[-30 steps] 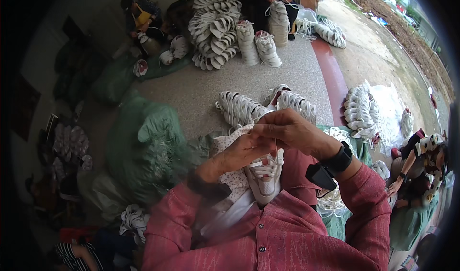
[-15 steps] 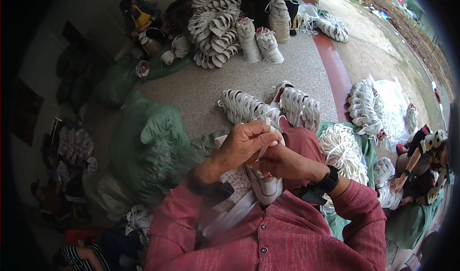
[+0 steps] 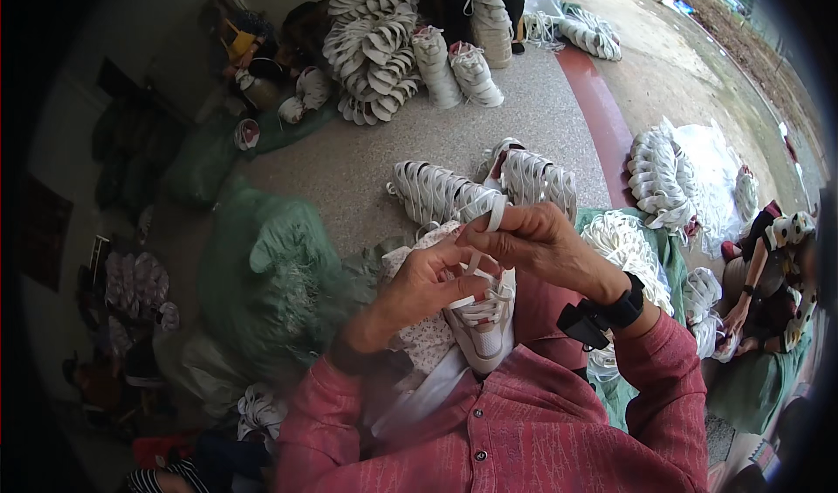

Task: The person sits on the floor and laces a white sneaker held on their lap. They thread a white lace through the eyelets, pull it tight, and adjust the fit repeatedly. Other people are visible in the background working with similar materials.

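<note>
A white shoe upper (image 3: pixel 485 340) with a perforated toe and crossed laces lies toe toward me in my lap. Over its top, my right hand (image 3: pixel 546 247) is raised, pinching a flat white shoelace (image 3: pixel 497 214) that loops up between thumb and fingers. On the left side of the shoe, my left hand (image 3: pixel 419 288) has its fingers bent over the lacing, with a length of lace running between them. The inside of the shoe is mostly hidden by my hands.
Two stacked rows of white shoe uppers (image 3: pixel 436 192) lie just beyond my knees. A bundle of white laces (image 3: pixel 624 249) sits on green sacking to my right, a large green sack (image 3: pixel 279 270) to my left. Several people work around, one person's arm (image 3: pixel 748 288) at far right.
My hands have moved apart: the right went up and right, drawing out a lace loop, while the left came down beside the shoe. More of the shoe's lacing now shows.
</note>
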Motion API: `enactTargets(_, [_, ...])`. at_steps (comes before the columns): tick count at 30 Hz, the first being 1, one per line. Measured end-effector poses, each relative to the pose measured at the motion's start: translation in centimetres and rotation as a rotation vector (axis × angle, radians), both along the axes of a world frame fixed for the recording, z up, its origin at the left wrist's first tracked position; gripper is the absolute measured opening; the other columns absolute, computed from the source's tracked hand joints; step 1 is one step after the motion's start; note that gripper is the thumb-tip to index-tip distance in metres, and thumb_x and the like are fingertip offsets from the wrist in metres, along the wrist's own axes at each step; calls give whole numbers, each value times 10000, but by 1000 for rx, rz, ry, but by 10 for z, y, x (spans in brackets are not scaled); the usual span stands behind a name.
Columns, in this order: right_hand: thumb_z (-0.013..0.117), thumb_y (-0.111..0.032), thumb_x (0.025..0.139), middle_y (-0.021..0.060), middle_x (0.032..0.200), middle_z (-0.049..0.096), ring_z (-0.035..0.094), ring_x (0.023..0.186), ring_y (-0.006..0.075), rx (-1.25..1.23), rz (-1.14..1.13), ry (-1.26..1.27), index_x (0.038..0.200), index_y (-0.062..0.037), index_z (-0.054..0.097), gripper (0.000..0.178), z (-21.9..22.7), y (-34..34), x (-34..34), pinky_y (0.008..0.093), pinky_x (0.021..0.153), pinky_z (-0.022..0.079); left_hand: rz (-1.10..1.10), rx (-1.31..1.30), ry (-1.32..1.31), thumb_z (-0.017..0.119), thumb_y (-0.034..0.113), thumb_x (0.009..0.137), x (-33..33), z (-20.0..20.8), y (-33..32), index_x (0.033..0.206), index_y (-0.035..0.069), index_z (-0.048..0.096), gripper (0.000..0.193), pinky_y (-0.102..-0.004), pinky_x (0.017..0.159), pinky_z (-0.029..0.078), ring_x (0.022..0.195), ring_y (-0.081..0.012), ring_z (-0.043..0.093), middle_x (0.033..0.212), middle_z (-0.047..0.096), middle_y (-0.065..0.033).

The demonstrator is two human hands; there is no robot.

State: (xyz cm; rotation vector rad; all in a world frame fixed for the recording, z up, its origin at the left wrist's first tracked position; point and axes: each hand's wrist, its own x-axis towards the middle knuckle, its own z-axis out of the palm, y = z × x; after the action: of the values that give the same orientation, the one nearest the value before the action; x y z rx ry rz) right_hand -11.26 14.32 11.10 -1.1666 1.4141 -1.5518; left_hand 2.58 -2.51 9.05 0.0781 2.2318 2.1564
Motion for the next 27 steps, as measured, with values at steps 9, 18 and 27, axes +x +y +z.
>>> enactTargets(9, [629,-64,875,84,856,700,653,769,157,311,-26,378,1075,13,679,220,-17,8,-50,311,696,527,-189,-98,253,605,261,989,-9,59,8,967,-10,737,302,-308,802,459,849,-163,618,913,692,-82])
enactTargets(18, [679,-193,905,124,1086,652,609,1043,230,-318,84,381,1235,2,589,394,-40,-9,2,355,898,481,-253,-232,374,604,301,988,-13,80,17,1044,3,712,322,-335,946,427,1021,-201,639,1055,686,-82])
enactTargets(27, [537,-254,1030,-58,690,441,371,549,47,228,-338,-538,988,-71,626,207,-49,65,-41,214,480,283,577,474,290,554,327,1004,83,-11,-57,1382,8,515,496,-410,1083,394,1317,-276,488,1364,570,-146])
